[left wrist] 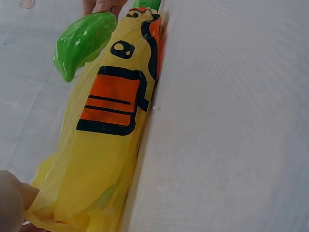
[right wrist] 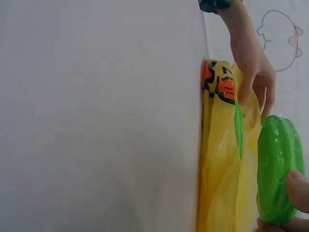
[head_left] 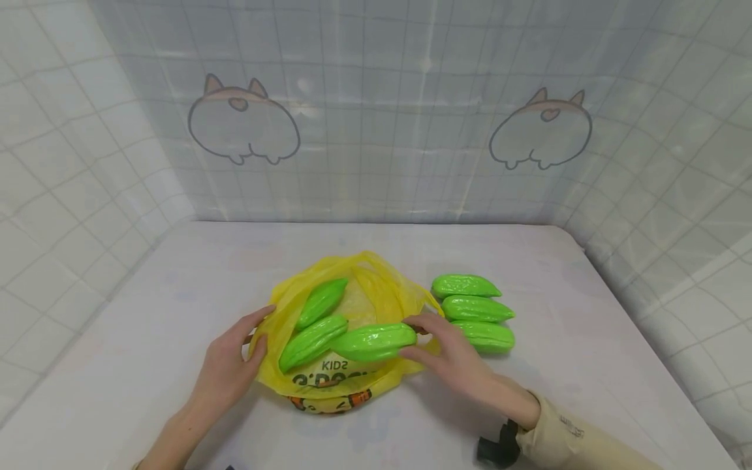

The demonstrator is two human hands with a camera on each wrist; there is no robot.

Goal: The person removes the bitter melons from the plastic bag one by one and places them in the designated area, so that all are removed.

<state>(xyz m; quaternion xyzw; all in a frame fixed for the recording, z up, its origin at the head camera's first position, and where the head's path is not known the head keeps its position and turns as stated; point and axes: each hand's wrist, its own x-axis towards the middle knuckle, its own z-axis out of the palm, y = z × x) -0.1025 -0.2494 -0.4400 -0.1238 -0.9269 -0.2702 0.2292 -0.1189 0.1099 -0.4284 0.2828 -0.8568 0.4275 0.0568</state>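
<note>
A yellow plastic bag [head_left: 384, 382] with a cartoon print lies on the table, its mouth spread wide. My left hand [head_left: 226, 362] pinches the bag's left rim between thumb and fingers. In my right hand [head_left: 455, 359], thumb and fingers grip one end of a glossy green bitter melon [head_left: 376, 343], held over the bag's mouth. Its ridged side faces the right wrist view, where the thumb [right wrist: 297, 191] presses on it. Two more bitter melons, an upper one [head_left: 322, 303] and a lower one [head_left: 311, 344], lie inside the bag at the left.
Right of the bag, three bitter melons lie in a stacked row: the far one [head_left: 464, 285], the middle one [head_left: 477, 308] and the near one [head_left: 487, 337], partly behind my right hand. The white table [head_left: 176, 294] is bordered by tile-patterned walls [head_left: 388, 156].
</note>
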